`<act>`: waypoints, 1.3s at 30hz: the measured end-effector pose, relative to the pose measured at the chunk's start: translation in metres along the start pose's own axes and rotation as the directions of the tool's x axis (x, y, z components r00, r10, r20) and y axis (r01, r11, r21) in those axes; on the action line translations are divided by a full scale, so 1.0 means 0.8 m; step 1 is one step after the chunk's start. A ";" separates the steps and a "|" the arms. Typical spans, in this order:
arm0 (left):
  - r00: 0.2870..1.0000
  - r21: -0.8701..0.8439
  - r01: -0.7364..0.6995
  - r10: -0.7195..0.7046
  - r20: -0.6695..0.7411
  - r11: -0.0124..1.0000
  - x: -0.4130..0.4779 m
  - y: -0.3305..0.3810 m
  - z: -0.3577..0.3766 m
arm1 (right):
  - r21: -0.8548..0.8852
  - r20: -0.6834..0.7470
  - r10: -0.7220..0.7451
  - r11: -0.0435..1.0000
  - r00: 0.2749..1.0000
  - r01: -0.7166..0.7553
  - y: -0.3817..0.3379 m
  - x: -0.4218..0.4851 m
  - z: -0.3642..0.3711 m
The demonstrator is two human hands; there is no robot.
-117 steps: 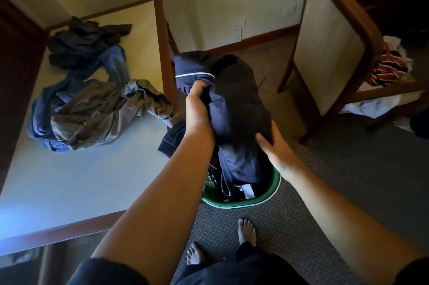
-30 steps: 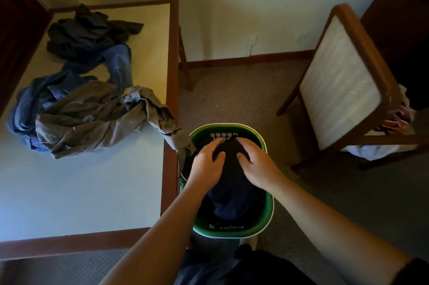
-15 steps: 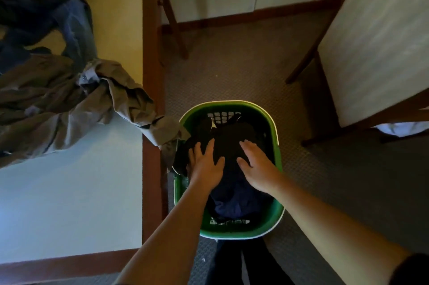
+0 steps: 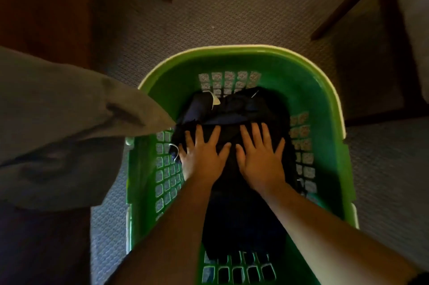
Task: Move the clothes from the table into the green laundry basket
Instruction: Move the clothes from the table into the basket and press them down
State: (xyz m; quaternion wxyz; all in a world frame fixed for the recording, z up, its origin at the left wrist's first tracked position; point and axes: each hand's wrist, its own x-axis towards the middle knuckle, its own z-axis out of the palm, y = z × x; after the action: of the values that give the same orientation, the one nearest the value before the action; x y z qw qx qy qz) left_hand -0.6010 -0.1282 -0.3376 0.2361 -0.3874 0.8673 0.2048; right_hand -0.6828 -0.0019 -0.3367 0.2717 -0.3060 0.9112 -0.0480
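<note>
I judge the basket (image 4: 321, 108) may tip, or the grey garment (image 4: 69, 122) hanging by its left rim may slip to the floor (image 4: 232, 6), as the dark clothes (image 4: 243, 108) inside take the push of my left hand (image 4: 202, 157) and right hand (image 4: 261, 159), fingers splayed flat, holding nothing.

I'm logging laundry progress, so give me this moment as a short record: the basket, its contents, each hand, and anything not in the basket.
basket: green laundry basket on the carpet, slotted walls
contents: dark navy clothes piled inside
left hand: flat, fingers spread, pressing on the dark navy clothes
right hand: flat, fingers spread, pressing beside the left hand
outside: grey garment at left, its tip overlapping the basket's left rim
task status: not finished; the grey garment is not inside
</note>
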 end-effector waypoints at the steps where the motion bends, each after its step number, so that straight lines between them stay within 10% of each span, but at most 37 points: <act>1: 1.000 -0.007 0.002 -0.002 0.007 1.000 0.013 0.000 0.010 | 0.016 0.014 -0.003 1.000 1.000 0.002 0.005 0.011 0.010; 11: 0.993 -0.015 0.045 -0.043 0.107 0.999 0.041 0.009 -0.002 | 0.057 0.231 -0.005 0.998 0.973 -0.008 0.020 0.049 -0.014; 18: 0.940 -0.238 0.005 -0.085 -0.330 0.971 -0.090 0.021 -0.005 | 0.029 0.121 -0.120 0.993 0.985 0.117 0.013 -0.078 -0.057; 26: 0.993 -0.258 0.101 -0.079 0.093 0.961 -0.134 0.010 0.070 | -0.033 0.240 -0.045 0.998 0.970 0.054 0.033 -0.115 0.017; 39: 0.953 -0.200 0.118 -0.054 0.298 0.973 -0.094 -0.002 0.051 | -0.081 0.436 0.000 0.996 0.900 0.040 0.027 -0.085 0.000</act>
State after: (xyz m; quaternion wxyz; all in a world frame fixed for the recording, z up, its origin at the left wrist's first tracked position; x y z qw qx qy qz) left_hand -0.5451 -0.0637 -0.3281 0.3262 -0.4140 0.7781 0.3417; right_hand -0.6495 0.0554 -0.3106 0.4541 -0.3299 0.8255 0.0586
